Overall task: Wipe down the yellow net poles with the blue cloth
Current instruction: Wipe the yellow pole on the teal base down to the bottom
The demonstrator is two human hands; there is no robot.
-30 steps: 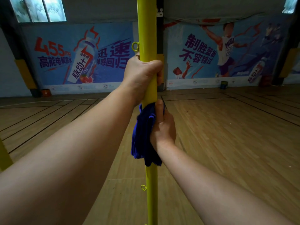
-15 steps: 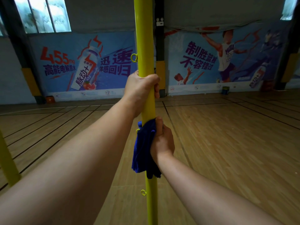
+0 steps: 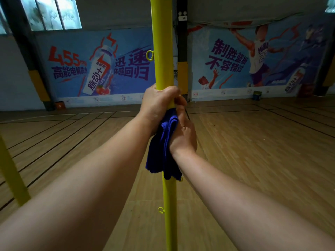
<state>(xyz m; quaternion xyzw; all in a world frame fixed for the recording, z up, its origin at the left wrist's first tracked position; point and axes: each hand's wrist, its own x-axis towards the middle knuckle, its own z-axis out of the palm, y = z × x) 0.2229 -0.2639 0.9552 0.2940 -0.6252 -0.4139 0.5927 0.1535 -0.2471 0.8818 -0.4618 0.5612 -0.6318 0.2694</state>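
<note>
A tall yellow net pole (image 3: 161, 42) stands upright straight ahead of me. My left hand (image 3: 158, 104) grips it, fingers curled round the tube. Directly below, touching the left hand, my right hand (image 3: 183, 134) holds the blue cloth (image 3: 161, 149) wrapped against the pole. The cloth's loose end hangs down on the left of the pole. Small yellow hooks stick out of the pole above (image 3: 149, 55) and below (image 3: 161, 210) my hands.
A second yellow pole (image 3: 10, 171) leans at the left edge. Wooden court floor (image 3: 253, 151) with dark lines spreads all round. Blue advertising banners (image 3: 244, 57) cover the far wall, with a small can (image 3: 257, 95) at its foot.
My right hand has slid the cloth up the pole until it meets my left hand. The left hand has kept its grip on the pole.
</note>
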